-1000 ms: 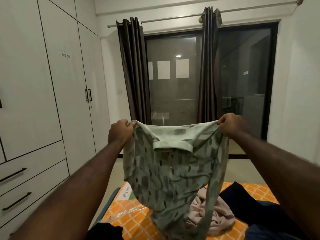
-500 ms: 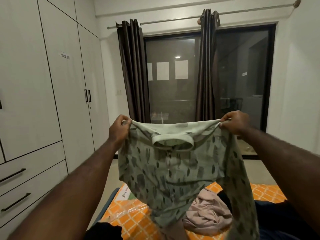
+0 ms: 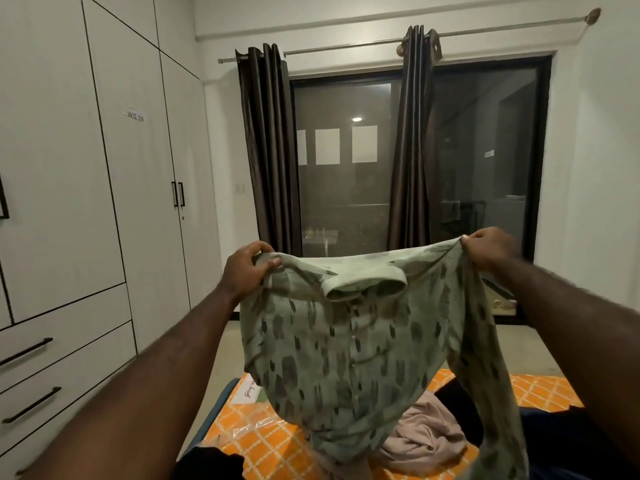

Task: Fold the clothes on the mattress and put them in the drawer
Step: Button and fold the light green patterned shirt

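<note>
Left grip (image 3: pixel 247 268) and right grip (image 3: pixel 485 249) each pinch a shoulder of green shirt (image 3: pixel 353 358), now pulled wider apart than a second ago. Shirt hangs spread over mattress (image 3: pixel 263 441) far edge. Likely straightened for folding; drawer (image 3: pixel 65 344) shut.

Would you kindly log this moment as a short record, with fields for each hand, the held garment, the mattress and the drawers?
left hand: grips one shoulder of the shirt
right hand: pinches the other shoulder
shirt: green, dark-patterned, held up unfolded, hanging over the mattress
mattress: orange checked cover; crumpled pink garment and dark clothes on it
drawers: at left, the visible ones closed
</note>
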Demonstrator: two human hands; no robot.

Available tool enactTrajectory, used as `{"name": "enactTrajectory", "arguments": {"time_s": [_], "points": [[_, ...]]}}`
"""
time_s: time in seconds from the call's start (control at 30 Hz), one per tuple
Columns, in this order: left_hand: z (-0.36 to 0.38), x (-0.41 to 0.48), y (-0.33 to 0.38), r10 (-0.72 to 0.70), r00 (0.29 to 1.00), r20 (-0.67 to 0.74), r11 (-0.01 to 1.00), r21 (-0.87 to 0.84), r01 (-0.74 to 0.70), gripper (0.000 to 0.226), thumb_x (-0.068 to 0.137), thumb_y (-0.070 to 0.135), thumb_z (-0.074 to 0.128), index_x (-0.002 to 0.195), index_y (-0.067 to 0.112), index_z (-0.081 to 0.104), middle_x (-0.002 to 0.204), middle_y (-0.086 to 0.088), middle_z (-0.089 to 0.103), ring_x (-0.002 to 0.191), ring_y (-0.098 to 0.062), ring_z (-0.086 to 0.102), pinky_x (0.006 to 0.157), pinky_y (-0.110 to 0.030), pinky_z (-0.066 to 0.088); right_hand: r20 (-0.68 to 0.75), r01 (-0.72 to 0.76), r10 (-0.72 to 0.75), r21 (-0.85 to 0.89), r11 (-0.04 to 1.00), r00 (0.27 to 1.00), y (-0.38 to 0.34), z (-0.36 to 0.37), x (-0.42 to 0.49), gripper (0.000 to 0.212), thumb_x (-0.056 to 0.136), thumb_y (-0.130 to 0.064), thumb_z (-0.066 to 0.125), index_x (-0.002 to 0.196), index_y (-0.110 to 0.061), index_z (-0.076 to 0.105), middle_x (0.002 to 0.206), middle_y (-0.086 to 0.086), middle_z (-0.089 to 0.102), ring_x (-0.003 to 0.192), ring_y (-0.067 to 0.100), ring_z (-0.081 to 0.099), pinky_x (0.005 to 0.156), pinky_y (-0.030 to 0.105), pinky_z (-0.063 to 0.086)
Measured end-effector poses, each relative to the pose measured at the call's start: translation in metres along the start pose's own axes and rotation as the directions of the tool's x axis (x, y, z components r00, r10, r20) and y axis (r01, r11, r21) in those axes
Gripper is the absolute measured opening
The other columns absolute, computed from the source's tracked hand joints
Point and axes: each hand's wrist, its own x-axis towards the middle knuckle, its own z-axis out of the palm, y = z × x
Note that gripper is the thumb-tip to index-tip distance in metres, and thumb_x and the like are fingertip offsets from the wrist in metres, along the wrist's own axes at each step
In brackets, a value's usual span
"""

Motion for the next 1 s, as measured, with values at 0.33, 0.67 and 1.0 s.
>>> {"name": "enactTrajectory", "arguments": {"time_s": [0.33,0.67,1.0], "points": [[0.0,0.003,-0.013,0.198,0.941,0.273,0.919,0.282,-0.275,0.057,0.062,0.039,0.093,0.088,0.027,0.044,0.112,-0.001,0.031,0.106,-0.022,0.036,0.091,-0.037,0.05,-0.079,-0.075,0.076,0.019,0.997,0.994,-0.006,0.0,-0.002,0.035,0.103,-0.029,0.06,0.11,0.003,0.073,0.107,0.023,0.072,0.096,0.037,0.066,0.074,0.034,0.046],[-0.007,0.008,-0.01,0.186,0.975,0.12,0.969,0.139,-0.202,0.023,0.064,0.027,0.094,0.076,0.02,0.076,0.098,-0.002,0.053,0.092,-0.012,0.053,0.077,-0.021,0.045,-0.065,0.031,-0.029,0.038,0.999,0.998,-0.003,-0.012,-0.01,0.022,0.094,-0.026,0.073,0.103,-0.011,0.061,0.1,0.012,0.066,0.086,0.026,0.061,0.072,0.041,0.052],[-0.012,0.018,0.009,0.044,0.967,-0.249,0.944,0.327,0.042,0.017,0.096,0.026,0.059,0.085,0.021,0.047,0.078,-0.004,0.057,0.074,-0.03,0.056,0.062,-0.037,0.044,0.225,0.198,-0.216,0.101,0.975,0.95,-0.006,-0.018,-0.02,0.051,0.062,-0.044,0.095,0.101,-0.026,0.067,0.105,-0.002,0.062,0.097,0.019,0.06,0.079,0.042,0.057]]}}
